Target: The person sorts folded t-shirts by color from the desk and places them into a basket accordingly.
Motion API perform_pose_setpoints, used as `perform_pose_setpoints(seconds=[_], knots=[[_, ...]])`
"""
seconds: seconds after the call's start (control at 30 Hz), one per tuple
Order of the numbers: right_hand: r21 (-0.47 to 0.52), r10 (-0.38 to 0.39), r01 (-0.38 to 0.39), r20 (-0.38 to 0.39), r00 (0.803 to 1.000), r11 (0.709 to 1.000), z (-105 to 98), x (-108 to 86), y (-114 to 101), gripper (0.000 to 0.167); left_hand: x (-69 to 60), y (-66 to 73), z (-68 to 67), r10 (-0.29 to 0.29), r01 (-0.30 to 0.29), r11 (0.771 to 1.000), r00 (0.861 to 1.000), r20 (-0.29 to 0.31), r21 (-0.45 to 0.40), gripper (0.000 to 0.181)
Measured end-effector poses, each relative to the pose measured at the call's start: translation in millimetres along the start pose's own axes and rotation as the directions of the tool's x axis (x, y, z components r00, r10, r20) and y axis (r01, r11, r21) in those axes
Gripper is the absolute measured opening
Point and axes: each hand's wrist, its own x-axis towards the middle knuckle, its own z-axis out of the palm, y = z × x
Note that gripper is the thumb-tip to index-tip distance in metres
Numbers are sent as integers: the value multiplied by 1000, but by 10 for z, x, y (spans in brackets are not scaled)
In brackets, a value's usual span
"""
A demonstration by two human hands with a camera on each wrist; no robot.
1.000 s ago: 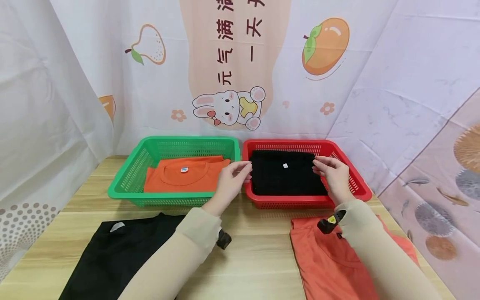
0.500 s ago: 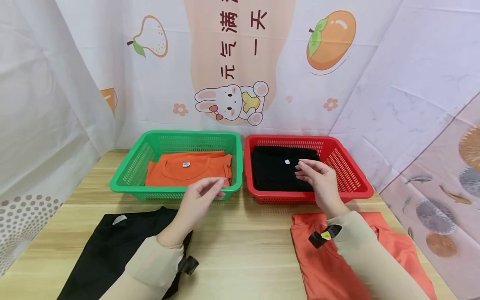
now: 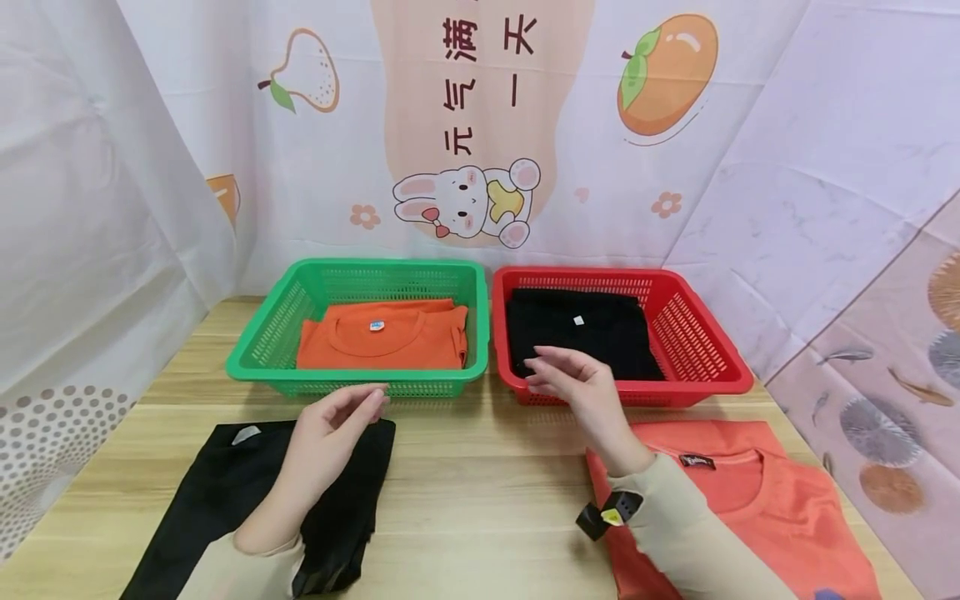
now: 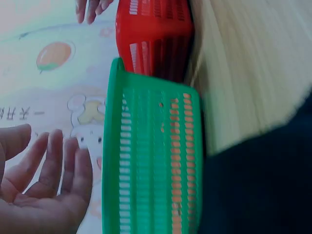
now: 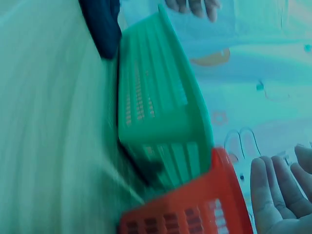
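My left hand (image 3: 330, 442) hovers over the folded black shirt (image 3: 225, 492) at the left of the table. Its fingers are loosely bent with nothing between them, as the left wrist view also shows. Above the front rim of the red basket (image 3: 712, 388) is my right hand (image 3: 581, 396), relaxed and holding nothing. Inside that basket lies a folded black garment (image 3: 585, 333) with a small white tag. A folded orange shirt (image 3: 390, 342) lies in the green basket (image 3: 360, 388). On the right, a coral shirt (image 3: 795, 500) with a dark neck label is partly covered by my right forearm.
Both baskets stand side by side at the back of the wooden table (image 3: 450, 500). A printed curtain (image 3: 315, 192) hangs right behind them. Small dark cameras, such as the right one (image 3: 609, 515), are strapped to my wrists.
Both hands have come away from the black garment in the red basket. The left moved left and nearer, over the black shirt; the right moved left and nearer. The view tilted slightly down.
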Motion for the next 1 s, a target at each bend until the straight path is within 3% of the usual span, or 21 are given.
perform_pose_setpoints(seconds=[0.1,0.27,0.43,0.53,0.63,0.77,1.0], knots=[[23,33,-34,33,999,999,157,-34,52,37,-60,-80,-118,-35,36,999,999,-30,28,36],[54,81,-86,97,992,995,425,-79,186,40,-144,-230,-343,-126,122,990,990,-59,-69,46],[38,122,-130,165,979,991,627,-150,334,41,-218,-394,-542,-178,164,979,978,-112,-120,45],[23,143,-151,192,971,988,726,-186,426,42,-245,-511,-685,-211,188,955,974,-77,-231,32],[22,160,-169,226,961,985,830,-209,504,43,-275,-618,-839,-241,228,938,970,-19,-261,22],[22,185,-197,255,949,980,960,-241,568,43,-310,-732,-965,-274,273,958,962,6,-85,27],[56,283,-308,264,922,950,1143,-310,619,48,-332,-908,-1094,-309,310,948,951,-24,70,41]])
